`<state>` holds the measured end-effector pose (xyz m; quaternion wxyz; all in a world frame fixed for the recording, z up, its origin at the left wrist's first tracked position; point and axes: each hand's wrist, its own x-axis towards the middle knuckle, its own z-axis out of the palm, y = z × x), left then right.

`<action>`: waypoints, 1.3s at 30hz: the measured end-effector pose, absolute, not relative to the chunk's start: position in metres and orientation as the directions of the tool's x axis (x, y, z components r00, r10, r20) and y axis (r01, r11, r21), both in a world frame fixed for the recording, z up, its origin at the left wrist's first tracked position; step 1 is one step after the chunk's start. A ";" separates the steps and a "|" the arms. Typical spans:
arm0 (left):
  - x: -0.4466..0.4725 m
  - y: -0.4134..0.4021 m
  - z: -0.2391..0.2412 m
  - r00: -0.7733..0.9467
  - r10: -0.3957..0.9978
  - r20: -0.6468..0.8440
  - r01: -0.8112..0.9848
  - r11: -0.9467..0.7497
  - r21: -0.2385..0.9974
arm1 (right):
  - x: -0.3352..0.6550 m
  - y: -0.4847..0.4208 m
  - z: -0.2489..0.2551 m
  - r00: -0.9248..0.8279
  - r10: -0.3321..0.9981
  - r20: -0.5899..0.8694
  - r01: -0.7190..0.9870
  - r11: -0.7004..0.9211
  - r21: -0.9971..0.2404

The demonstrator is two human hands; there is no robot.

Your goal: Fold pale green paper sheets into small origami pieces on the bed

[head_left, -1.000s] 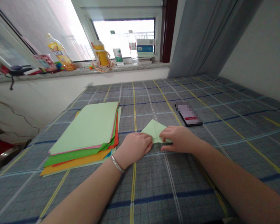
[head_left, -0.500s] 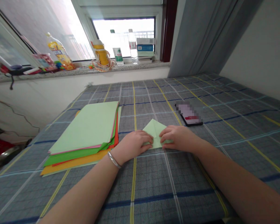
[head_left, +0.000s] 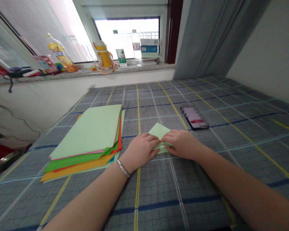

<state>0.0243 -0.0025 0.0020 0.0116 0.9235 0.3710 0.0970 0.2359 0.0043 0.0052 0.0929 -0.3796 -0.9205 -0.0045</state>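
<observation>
A small piece of light green paper (head_left: 159, 129), folded to a pointed top, lies on the plaid cloth in front of me. My left hand (head_left: 142, 150), with a silver bangle at its wrist, is on the paper's left side, fingers bent over it. From the right, my right hand (head_left: 183, 144) grips the paper's other side with fingers and thumb. The fingertips of both hands come close together near the paper's middle. Much of its lower part is hidden beneath the fingers.
Left of my hands lies a stack of coloured paper (head_left: 89, 131), light green on top. A phone (head_left: 195, 118) rests to the right on the plaid cloth (head_left: 159, 192). Bottles, a yellow cup (head_left: 105, 57) and boxes (head_left: 149, 49) line the windowsill at the back.
My left hand has moved slightly right and my right fingers slightly left, so their fingertips are closer together over the paper. Less of the paper's middle shows.
</observation>
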 end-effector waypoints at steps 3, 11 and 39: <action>0.024 -0.003 0.004 0.675 0.719 0.167 0.724 -0.688 0.035 | 0.232 0.005 0.002 -0.712 0.683 0.162 0.690 0.724 -0.023; 0.017 0.003 0.008 0.599 0.794 0.106 0.788 -0.608 0.100 | 0.234 0.011 0.003 -0.624 0.767 0.148 0.774 0.633 -0.018; 0.027 0.015 -0.020 0.498 0.783 0.371 0.859 -0.505 -0.087 | 0.237 0.042 -0.024 -0.430 0.872 0.234 0.892 0.450 -0.037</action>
